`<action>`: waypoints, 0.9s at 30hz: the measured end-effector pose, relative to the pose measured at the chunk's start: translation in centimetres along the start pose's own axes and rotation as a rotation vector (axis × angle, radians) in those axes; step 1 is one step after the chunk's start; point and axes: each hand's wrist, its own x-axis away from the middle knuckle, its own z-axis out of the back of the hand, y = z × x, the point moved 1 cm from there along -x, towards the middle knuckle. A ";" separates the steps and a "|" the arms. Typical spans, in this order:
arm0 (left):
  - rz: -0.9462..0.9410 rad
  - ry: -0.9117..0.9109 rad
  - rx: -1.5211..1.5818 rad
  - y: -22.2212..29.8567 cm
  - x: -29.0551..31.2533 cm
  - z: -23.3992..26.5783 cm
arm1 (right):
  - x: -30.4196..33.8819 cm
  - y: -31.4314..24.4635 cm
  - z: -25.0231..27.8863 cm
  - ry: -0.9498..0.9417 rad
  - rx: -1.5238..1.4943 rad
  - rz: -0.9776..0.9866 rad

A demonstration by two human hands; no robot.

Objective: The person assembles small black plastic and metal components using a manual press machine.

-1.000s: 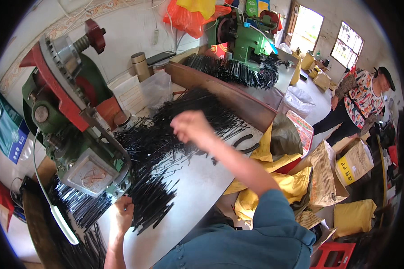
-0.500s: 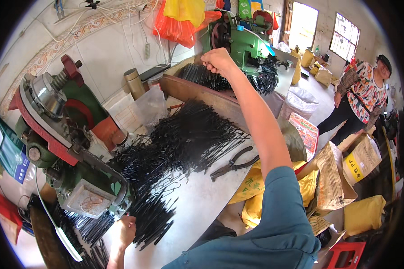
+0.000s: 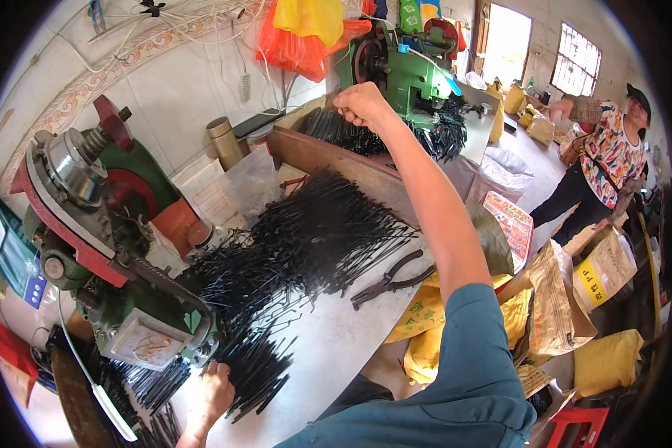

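My left hand (image 3: 213,391) is closed just below the working head of a green and red bench press (image 3: 138,328). Whatever its fingertips pinch is too small to make out. Close beside it on the right lies a bundle of thin black rods (image 3: 257,377). My right arm reaches far forward, and my right hand (image 3: 363,104) hangs raised above the table's wooden divider, fingers curled together. Any thing in that grip is hidden. A large heap of black rods (image 3: 306,231) covers the table between the hands. Black-handled pliers (image 3: 390,281) lie near the table's edge.
A second green press (image 3: 418,78) stands beyond the wooden divider (image 3: 343,160), with more rods around it. A thermos (image 3: 222,140) and a clear plastic bag (image 3: 250,183) are by the wall. Yellow sacks (image 3: 425,328) crowd the floor at right, where another person (image 3: 601,157) stands.
My left hand has drawn back slightly from the press head. My right hand stays raised in nearly the same place. The other person has lifted an arm out to the side.
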 end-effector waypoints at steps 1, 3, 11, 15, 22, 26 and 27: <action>-0.001 0.001 0.002 0.0 0.0 0.0 | 0.3 0.0 -0.1 -0.010 0.020 0.005; -0.011 -0.069 -0.067 -0.1 0.0 0.0 | 1.1 0.0 0.0 -0.040 0.036 -0.016; -0.055 0.000 -0.145 0.2 0.5 0.0 | 8.3 0.5 -2.6 -0.274 0.195 -0.115; -0.014 0.118 -0.067 0.3 0.6 0.3 | 15.5 1.6 -7.0 -0.583 0.101 -0.226; 0.044 0.285 0.074 1.7 0.5 1.5 | 28.0 7.9 -15.9 -0.949 -0.085 -0.335; 0.054 0.161 0.209 2.1 2.1 1.4 | 29.3 8.4 -16.9 -0.932 -0.202 -0.346; 0.011 0.162 0.115 2.5 2.1 1.3 | 28.8 8.2 -16.6 -0.880 -0.241 -0.356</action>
